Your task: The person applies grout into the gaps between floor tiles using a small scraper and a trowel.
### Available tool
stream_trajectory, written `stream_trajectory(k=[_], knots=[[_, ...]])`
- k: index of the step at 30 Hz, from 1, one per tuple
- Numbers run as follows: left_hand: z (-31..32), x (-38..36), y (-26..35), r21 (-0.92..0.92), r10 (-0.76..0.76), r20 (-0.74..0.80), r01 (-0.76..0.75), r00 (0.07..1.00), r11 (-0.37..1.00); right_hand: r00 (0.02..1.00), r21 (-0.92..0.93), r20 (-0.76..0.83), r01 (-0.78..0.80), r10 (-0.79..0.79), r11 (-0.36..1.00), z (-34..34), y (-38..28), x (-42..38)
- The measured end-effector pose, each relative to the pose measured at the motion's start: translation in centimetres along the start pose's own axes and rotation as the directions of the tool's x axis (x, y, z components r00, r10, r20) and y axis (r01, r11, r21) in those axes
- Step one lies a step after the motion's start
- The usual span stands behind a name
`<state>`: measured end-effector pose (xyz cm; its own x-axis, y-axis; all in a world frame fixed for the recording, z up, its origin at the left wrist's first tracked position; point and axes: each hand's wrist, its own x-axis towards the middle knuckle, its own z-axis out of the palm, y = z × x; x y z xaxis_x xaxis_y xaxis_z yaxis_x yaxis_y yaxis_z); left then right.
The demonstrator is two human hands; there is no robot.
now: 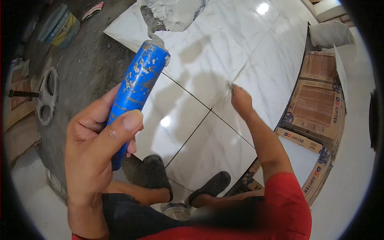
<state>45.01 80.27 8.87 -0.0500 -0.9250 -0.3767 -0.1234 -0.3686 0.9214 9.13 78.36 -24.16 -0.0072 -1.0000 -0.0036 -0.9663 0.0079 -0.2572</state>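
My left hand (100, 140) is wrapped round the blue handle (138, 82) of a trowel, raised close to the camera. Whitish paste covers much of the trowel's blade (172, 16) at the top. Farther right, my right hand (241, 100) is closed low over the white marbled floor tiles (200, 140), near the point where dark joints cross. Something thin and pale (229, 85) shows at its fingertips, too small and blurred to name.
A bucket (62, 28) stands on rough grey mortar (84, 64) at the upper left, above a round metal plate with holes (48, 96). Tile boxes (316, 104) line the right side. Below are dark clogs (156, 172) and a clear container (176, 210).
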Motion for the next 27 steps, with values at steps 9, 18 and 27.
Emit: stream_trajectory(k=[9,18,27], knots=[[-0.5,0.6,-0.3,0.013,0.000,0.017,0.000,1.000,1.000,0.912,0.186,0.313,0.214,-0.264,0.959,3.7,-7.1,-8.3],[-0.8,0.2,-0.6,-0.009,-0.001,0.011,0.001,1.000,1.000,0.990,0.002,0.053,-0.132,0.132,0.991,5.2,-1.9,-4.9],[-1.3,0.4,-0.2,-0.025,0.017,0.031,-0.016,0.999,1.000,0.970,-0.044,0.171,0.182,-0.172,0.982,6.0,-10.4,-12.0]])
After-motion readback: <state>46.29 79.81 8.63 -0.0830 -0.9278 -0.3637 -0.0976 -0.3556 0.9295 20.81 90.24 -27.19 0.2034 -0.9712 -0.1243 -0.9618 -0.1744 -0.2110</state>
